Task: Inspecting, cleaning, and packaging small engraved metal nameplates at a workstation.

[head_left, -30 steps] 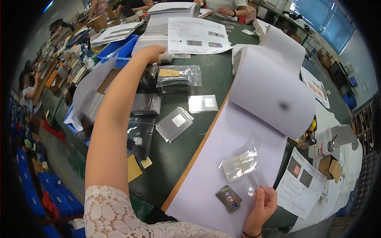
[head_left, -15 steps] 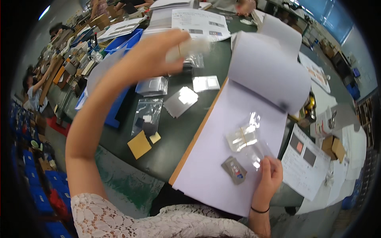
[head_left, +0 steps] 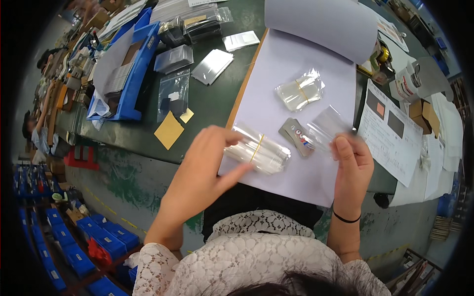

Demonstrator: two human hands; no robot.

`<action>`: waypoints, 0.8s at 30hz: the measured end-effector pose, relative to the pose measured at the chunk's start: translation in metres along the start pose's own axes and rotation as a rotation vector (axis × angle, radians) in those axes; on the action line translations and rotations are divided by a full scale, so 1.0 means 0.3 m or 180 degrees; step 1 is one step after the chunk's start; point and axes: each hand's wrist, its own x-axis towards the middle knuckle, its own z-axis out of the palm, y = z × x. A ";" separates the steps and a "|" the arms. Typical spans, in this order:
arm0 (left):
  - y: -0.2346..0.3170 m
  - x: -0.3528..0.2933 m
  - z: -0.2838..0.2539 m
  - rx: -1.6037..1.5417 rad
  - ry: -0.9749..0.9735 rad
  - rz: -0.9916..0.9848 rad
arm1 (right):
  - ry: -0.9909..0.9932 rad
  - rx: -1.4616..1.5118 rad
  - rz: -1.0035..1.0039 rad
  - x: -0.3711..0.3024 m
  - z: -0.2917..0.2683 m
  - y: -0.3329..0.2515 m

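Observation:
My left hand (head_left: 205,170) has its thumb and fingers around the left end of a bundle of clear plastic bags (head_left: 269,153) bound with a yellow rubber band, low over the white paper pad (head_left: 256,96). Pinched in my right hand (head_left: 353,160) is a clear plastic bag (head_left: 328,126), its film spread to the upper left. Between the hands, a small stack of grey cards (head_left: 296,137) with a colourful print on top lies on the pad. Farther up the pad rests another banded bundle of clear bags (head_left: 301,91).
Left of the pad are a yellow square (head_left: 169,130), a zip bag with dark pieces (head_left: 174,93), silvery sheets (head_left: 212,66) and a blue tray (head_left: 140,74). A printed sheet (head_left: 390,128) and a small cardboard box (head_left: 423,118) lie right. The pad's turned-back pages (head_left: 321,29) curl at its far end.
My left hand has come back from the far side of the table to the pad with a banded bag bundle. My right hand still holds its clear bag. The view has shifted.

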 end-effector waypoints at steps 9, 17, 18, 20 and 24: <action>-0.050 0.047 0.090 0.0268 -0.0304 -0.0210 | -0.0496 0.0111 -0.0063 -0.058 0.100 0.029; -0.073 0.053 0.088 -0.0243 -0.0020 -0.0303 | -0.0597 -0.0315 0.0354 -0.108 0.216 0.120; -0.075 0.045 0.093 -0.0229 -0.0010 -0.0372 | -0.0619 -0.1033 -0.0131 -0.104 0.219 0.137; -0.079 0.036 0.078 -0.0137 -0.0246 -0.0719 | -0.0729 -0.2034 -0.0494 -0.115 0.247 0.102; -0.071 0.025 0.107 -0.0551 0.0114 -0.0662 | -0.0727 -0.2490 -0.1303 -0.108 0.242 0.108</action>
